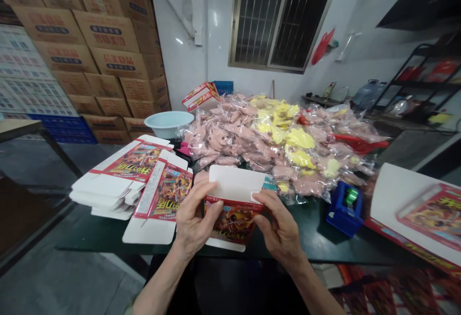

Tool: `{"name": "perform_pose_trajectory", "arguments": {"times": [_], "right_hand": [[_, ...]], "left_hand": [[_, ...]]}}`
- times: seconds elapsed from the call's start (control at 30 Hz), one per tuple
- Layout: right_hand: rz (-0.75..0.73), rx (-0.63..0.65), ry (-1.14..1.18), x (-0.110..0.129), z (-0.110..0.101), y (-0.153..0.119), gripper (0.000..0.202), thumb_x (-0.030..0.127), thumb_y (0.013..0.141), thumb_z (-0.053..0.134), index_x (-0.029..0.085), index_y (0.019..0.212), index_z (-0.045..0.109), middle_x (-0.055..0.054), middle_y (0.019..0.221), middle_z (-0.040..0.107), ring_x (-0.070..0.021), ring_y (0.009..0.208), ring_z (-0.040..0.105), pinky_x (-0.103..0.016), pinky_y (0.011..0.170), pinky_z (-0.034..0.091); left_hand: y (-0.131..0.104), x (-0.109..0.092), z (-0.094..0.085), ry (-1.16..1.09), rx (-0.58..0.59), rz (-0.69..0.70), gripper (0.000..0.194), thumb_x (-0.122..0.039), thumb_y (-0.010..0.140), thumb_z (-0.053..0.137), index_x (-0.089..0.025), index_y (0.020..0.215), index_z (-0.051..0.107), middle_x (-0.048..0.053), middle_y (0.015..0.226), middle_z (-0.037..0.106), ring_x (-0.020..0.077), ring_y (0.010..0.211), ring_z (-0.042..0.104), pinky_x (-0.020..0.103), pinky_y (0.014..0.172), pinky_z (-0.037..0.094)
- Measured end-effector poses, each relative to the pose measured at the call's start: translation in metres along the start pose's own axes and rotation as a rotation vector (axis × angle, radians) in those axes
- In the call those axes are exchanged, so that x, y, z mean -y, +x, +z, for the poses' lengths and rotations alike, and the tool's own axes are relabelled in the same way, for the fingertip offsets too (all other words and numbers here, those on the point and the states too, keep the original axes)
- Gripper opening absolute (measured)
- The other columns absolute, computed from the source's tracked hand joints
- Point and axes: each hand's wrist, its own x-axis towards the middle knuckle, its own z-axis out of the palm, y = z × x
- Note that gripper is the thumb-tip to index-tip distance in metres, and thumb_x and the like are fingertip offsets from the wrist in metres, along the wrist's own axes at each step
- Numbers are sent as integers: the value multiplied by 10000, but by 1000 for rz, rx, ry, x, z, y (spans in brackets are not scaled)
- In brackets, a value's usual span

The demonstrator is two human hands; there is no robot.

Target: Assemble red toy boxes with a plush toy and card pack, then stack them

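At the near edge of the table [309, 240], middle: one red printed carton [234, 224], white flap raised, lying directly between the hands, its longer side running across; neither hand clearly nearer. Left hand [194, 212]: grasping its left upper side. Right hand [283, 226]: pinching its right upper corner. Beyond: clear plastic bags [237, 137], pink and yellow figures inside. Far left edge: pale-blue basin [168, 120], contents unseen.

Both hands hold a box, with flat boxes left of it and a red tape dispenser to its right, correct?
The head view shows a blue tape dispenser, not a red one. Left hand and right hand do hold the box, with flat boxes left of it.
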Motion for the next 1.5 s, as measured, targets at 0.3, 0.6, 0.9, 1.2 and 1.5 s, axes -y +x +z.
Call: {"name": "perform_pose_trajectory", "arguments": {"times": [0.3, 0.6, 0.9, 1.2, 1.5], "right_hand": [[320, -89, 298, 10, -7, 23, 150, 198, 892, 478, 266, 1013, 533, -7, 941, 573, -109, 826, 590, -208, 692, 486], [273, -26, 137, 1, -18, 12, 168, 173, 890, 477, 249, 993, 585, -29, 981, 607, -136, 937, 589, -245, 807, 482], [264, -24, 187, 13, -22, 6, 137, 222, 838, 576, 212, 964, 629, -90, 1034, 601, -186, 974, 601, -265, 714, 545], [305, 33, 99, 24, -26, 14, 107, 225, 861, 538, 220, 959, 583, -14, 859, 633, -113, 736, 624, -175, 594, 514], [185, 7, -70, 31, -22, 13, 170, 153, 860, 516, 221, 970, 627, -47, 918, 627, -157, 871, 610, -274, 742, 507]], "left_hand": [[6, -27, 15, -337, -168, -414, 218, -302, 829, 571, -211, 1019, 625, 25, 900, 664, 148, 831, 621, 242, 764, 471], [18, -30, 27, -659, -64, -635, 49, -178, 741, 624, -178, 694, 639, 11, 809, 674, 123, 738, 608, 210, 654, 460], [2, -23, 17, -691, 21, -448, 185, -266, 794, 532, -168, 812, 687, 96, 953, 684, 228, 900, 627, 313, 710, 493], [24, -39, -16, -88, 439, -181, 167, -209, 829, 562, -196, 970, 651, 59, 967, 691, 179, 914, 639, 271, 804, 493], [40, -37, -20, -78, 496, -21, 140, -158, 804, 581, -189, 845, 711, 72, 879, 733, 195, 847, 686, 299, 750, 558]]}}
